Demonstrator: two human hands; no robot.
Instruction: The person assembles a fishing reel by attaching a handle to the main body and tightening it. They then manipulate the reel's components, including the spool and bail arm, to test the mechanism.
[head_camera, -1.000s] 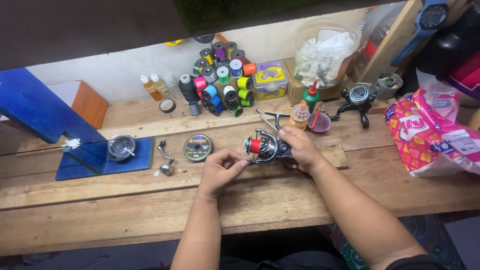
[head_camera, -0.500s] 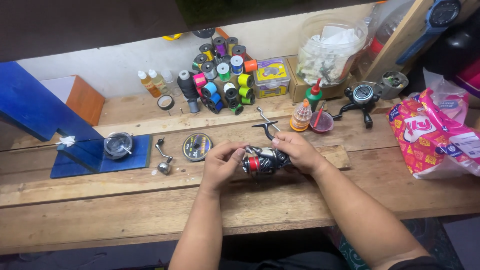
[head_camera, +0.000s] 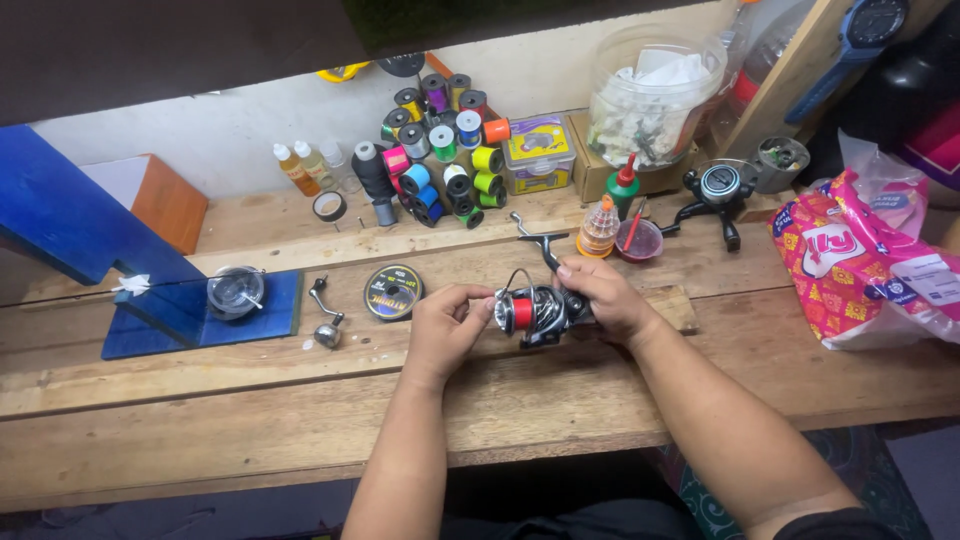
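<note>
Your 2 hands meet over a black spinning reel (head_camera: 538, 310) with a red spool, held just above the wooden workbench (head_camera: 250, 400) near its middle. Your right hand (head_camera: 605, 300) wraps the reel's body from the right, fingers closed around it. Your left hand (head_camera: 445, 325) comes in from the other side, its fingertips pinched narrowly at the spool's front edge; whether they grip fishing line there is too small to tell.

Just left of your left hand lies a flat round line spool (head_camera: 393, 292), and beyond it a loose reel handle (head_camera: 324, 318) rests on the boards. Farther left, a silver spool (head_camera: 235, 291) sits on a blue tray (head_camera: 275, 315). Behind the reel, a cluster of bright thread spools (head_camera: 440, 160) stands against the wall beside 3 small bottles (head_camera: 310, 165). To the right stand a small orange-capped bottle (head_camera: 598, 226), a red dish (head_camera: 638, 240), a second black reel (head_camera: 715, 195) and a clear plastic jar (head_camera: 655, 95). A pink snack bag (head_camera: 860, 265) lies at the bench's right end.
</note>
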